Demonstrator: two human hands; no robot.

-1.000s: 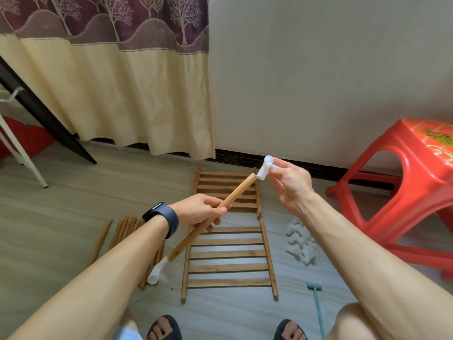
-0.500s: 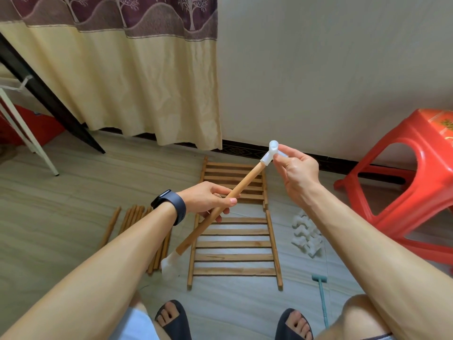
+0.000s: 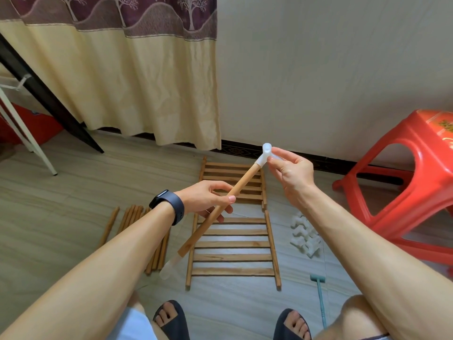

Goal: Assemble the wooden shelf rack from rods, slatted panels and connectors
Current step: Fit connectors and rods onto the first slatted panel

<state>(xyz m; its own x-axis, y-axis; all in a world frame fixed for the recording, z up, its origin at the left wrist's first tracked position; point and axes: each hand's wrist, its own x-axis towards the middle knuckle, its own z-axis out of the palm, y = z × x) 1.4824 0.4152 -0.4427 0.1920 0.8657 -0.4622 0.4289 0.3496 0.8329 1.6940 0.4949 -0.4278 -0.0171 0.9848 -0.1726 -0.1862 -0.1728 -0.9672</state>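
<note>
A wooden rod (image 3: 242, 184) slants through the air from lower left to upper right. My left hand (image 3: 207, 198) grips it around the middle. A white connector (image 3: 264, 155) caps its upper end, and my right hand (image 3: 291, 176) pinches that connector with thumb and fingers. Another white connector (image 3: 170, 265) sits on the rod's lower end. Two slatted panels (image 3: 232, 244) lie flat on the floor below, end to end. Several loose rods (image 3: 130, 217) lie to their left, partly behind my left arm. A pile of white connectors (image 3: 305, 238) rests to their right.
A red plastic stool (image 3: 414, 182) stands at the right by the wall. A teal-handled tool (image 3: 320, 293) lies on the floor near my right foot. A curtain (image 3: 122, 82) hangs at the back left, with black and white frame legs (image 3: 49, 99) at far left.
The rod and both hands have stayed together with little relative motion. My view has shifted slightly, so the floor items sit lower and further right in the frame.
</note>
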